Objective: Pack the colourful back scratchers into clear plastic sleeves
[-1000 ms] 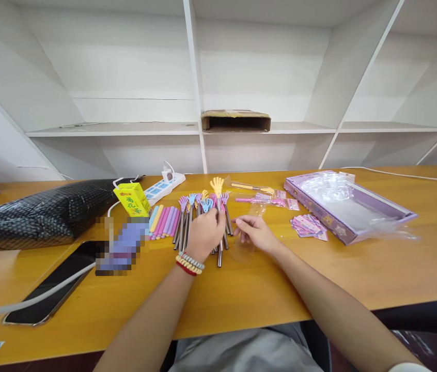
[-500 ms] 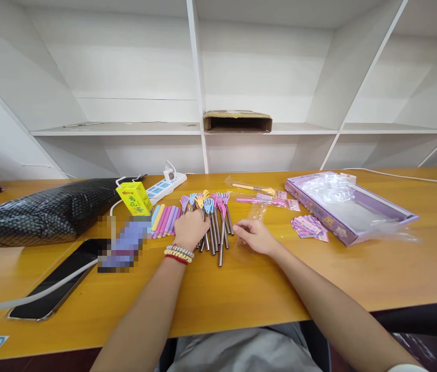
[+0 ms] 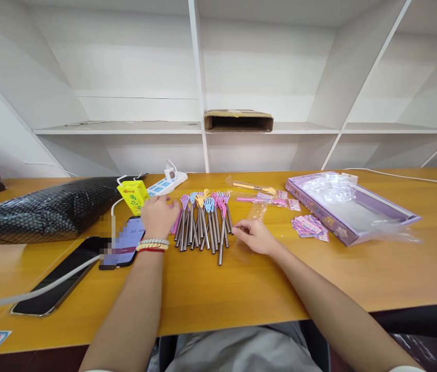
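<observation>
My left hand (image 3: 158,217) is over the row of pastel sticks, of which only a pink one (image 3: 176,222) shows beside it. Its fingers are curled downward and what they touch is hidden. Right of it lie several metal rods with small coloured claw-shaped ends (image 3: 209,205), side by side. My right hand (image 3: 254,235) rests on the table just right of the rods, thumb and fingers close together, beside a clear plastic wrapper (image 3: 258,211). Behind it are a yellow piece in a wrapper (image 3: 251,187) and a pink one (image 3: 261,201).
A purple box (image 3: 348,206) holding clear plastic stands at right, near pink cards (image 3: 309,228). At left are a black wrapped parcel (image 3: 48,209), a yellow drink carton (image 3: 133,197), two phones, a white cable and a power strip (image 3: 167,184). White shelves rise behind.
My left hand has moved left, from the claw-ended rods to the pastel sticks, uncovering the rods. My right hand has stayed in place.
</observation>
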Motion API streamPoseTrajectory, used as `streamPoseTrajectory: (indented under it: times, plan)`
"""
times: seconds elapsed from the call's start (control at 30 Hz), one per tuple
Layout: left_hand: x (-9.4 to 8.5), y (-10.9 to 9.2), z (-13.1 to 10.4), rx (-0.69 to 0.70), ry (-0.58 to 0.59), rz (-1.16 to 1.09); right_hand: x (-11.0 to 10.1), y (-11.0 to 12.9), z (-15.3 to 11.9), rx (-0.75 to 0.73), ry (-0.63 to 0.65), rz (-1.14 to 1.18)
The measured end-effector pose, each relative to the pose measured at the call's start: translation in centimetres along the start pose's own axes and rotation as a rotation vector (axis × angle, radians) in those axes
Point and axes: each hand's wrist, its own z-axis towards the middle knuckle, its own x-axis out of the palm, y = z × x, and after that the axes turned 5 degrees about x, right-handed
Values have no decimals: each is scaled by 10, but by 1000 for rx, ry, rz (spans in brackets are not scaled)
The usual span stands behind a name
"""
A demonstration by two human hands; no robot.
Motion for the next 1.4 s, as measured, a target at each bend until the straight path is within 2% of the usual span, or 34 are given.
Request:
streamPoseTrajectory:
  times: [0.13,0.33,0.53,0.77,0.93,1.03,1.1,1.17,1.3,1.4]
  plan:
    - [8,31,6,-170,108,-32,0,1,0,6,12,2]
    - [8,36,6,-278,219,-66,-1,1,0,3,12,-2]
    - [3,33,6,-266,223,-88,-1,2,0,-9,15,-18]
    - [5,36,6,-267,225,-103,-1,2,0,-9,22,-14]
    - [1,32,6,-269,127,-78,-1,3,-1,-11,23,-12]
    - [-2,15,2,-161,-10,-80,-1,3,-1,-20,26,-26]
    - [-4,-4,-3,-30,-76,-110,-1,4,-1,-33,29,-47]
    - [-6,-29,-13,123,-89,-169,0,3,-1,-45,28,-72]
    - [-9,-76,-39,485,27,-336,2,2,-2,-73,-27,-95]
    - [-10,-96,-55,739,181,-400,2,3,-2,-105,-123,-66]
